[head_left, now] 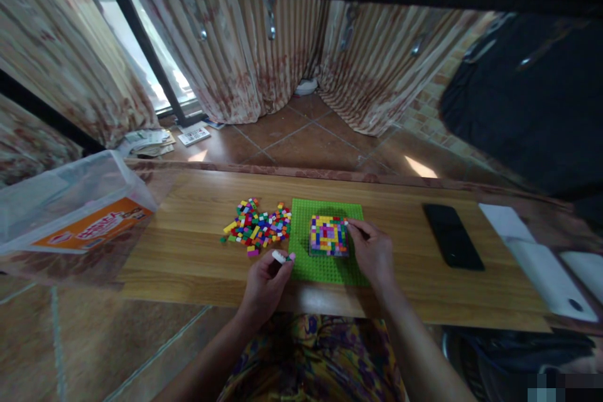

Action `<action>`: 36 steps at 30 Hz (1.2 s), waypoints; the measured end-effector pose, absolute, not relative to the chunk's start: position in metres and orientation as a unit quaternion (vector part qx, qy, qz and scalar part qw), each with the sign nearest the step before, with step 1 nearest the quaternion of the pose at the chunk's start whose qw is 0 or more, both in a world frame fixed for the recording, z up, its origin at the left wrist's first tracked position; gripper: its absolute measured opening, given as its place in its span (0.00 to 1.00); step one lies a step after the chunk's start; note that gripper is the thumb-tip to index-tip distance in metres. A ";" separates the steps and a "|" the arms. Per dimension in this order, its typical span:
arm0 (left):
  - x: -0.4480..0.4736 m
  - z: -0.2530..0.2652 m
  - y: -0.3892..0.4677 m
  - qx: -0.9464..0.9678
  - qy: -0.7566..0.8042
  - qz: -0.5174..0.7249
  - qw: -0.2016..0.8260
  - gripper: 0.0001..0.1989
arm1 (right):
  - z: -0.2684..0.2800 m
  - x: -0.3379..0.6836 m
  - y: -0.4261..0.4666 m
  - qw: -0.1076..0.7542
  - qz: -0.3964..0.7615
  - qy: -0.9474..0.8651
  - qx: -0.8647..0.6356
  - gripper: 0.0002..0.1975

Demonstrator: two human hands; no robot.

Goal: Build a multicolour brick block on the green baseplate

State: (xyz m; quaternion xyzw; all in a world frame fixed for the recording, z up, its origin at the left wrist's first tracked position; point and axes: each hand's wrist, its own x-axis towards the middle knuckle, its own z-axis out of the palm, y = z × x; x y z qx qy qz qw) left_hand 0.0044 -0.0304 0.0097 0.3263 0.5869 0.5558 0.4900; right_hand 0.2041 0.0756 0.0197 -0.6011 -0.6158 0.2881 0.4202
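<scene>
A square structure of multicoloured toy bricks (328, 236) stands on a green studded baseplate (304, 269). My right hand (375, 255) reaches in from the right, thumb and finger pinched at the structure's far right corner around what looks like a small white toy brick (346, 222). Just off the baseplate's near left edge, my left hand (262, 286) is closed with a white toy brick (279, 256) between its fingers. A tiny dark green piece shows by its thumb tip. Beyond that hand lies a loose pile of small coloured bricks (259, 226), left of the baseplate.
The wooden table board (198, 264) carries a black phone (452, 235) at the right, with white flat objects (546, 264) past it. A clear plastic tub (108, 176) with an orange label leans at the left end. Curtains (235, 63) hang behind a dark overhead bar.
</scene>
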 end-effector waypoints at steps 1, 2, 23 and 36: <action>0.004 0.009 -0.031 0.331 0.590 0.553 0.486 0.13 | 0.019 0.204 0.076 0.424 0.293 -0.609 -0.603 0.16; 0.004 0.009 -0.031 0.336 0.592 0.549 0.485 0.13 | 0.019 0.203 0.076 0.429 0.297 -0.603 -0.604 0.16; 0.006 0.009 -0.032 0.336 0.587 0.546 0.494 0.13 | 0.017 0.202 0.085 0.443 0.301 -0.579 -0.615 0.22; 0.006 0.009 -0.032 0.355 0.585 0.540 0.490 0.13 | 0.011 0.194 0.088 0.449 0.316 -0.555 -0.625 0.20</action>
